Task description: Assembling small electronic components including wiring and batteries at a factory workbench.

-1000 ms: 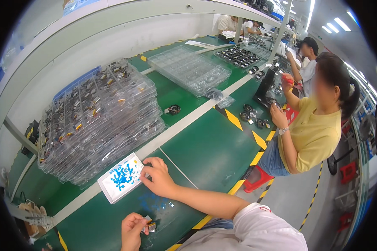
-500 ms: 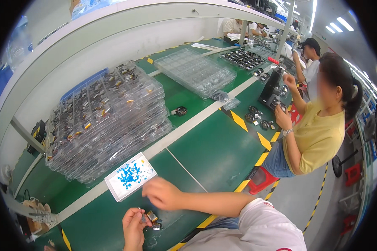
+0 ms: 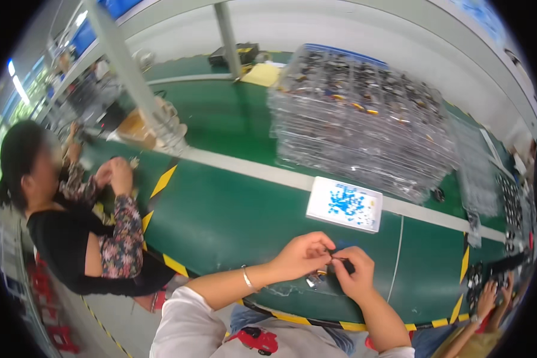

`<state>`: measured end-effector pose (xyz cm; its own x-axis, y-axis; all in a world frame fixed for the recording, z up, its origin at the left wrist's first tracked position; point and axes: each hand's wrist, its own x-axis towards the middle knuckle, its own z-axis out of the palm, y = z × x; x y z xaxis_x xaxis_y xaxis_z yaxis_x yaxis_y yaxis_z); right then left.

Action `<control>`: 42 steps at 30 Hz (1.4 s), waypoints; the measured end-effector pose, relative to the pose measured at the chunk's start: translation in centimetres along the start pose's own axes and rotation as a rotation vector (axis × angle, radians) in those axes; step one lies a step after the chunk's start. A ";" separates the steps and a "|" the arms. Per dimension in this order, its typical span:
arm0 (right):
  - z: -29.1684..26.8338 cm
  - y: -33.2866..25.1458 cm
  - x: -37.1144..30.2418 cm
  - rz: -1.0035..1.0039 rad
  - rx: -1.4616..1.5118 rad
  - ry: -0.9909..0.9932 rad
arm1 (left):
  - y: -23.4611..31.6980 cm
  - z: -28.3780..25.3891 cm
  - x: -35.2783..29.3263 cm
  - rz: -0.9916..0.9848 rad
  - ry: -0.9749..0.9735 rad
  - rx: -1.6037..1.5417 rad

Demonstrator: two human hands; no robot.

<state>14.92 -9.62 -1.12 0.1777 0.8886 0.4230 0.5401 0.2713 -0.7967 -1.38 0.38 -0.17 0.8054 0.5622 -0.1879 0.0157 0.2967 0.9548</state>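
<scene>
My left hand (image 3: 307, 256) and my right hand (image 3: 356, 271) meet over the green bench near its front edge. The fingertips of both are pinched together on a small dark piece, too tiny and too covered by fingers to name. Just below the fingers is a small electronic assembly (image 3: 316, 278) with silvery and yellowish parts; whether it hangs from the pinched piece or lies on the bench, I cannot tell. Beyond my hands stands a shallow white tray (image 3: 373, 225) holding many tiny blue pieces (image 3: 346, 201) and a few yellow ones.
Behind the white tray rises a tall stack of clear compartment trays (image 3: 352, 131) full of small electronic parts. A co-worker (image 3: 65, 221) in a flowered sleeve sits at left; another person's hands (image 3: 489, 298) work at far right. A shelf post (image 3: 125, 71) stands at back left.
The view has swung left, bringing the flowered-sleeve co-worker in. My right hand has come away from beside the white tray to meet my left hand at the small piece.
</scene>
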 end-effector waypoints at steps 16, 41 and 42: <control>-0.9 1.8 1.2 0.451 0.438 0.108 | 2.0 -4.1 0.9 0.376 0.170 0.931; -5.1 1.8 2.2 0.202 -0.555 -0.041 | 1.5 -0.4 -0.6 0.351 -0.223 1.148; -5.8 2.0 2.3 0.228 -0.495 0.053 | 1.5 -0.4 -0.7 0.331 -0.214 1.125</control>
<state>21.21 -9.19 0.76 0.3697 0.8813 0.2942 0.8032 -0.1439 -0.5781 -2.18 0.75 1.32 0.9490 0.3119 0.0460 0.2131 -0.7420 0.6356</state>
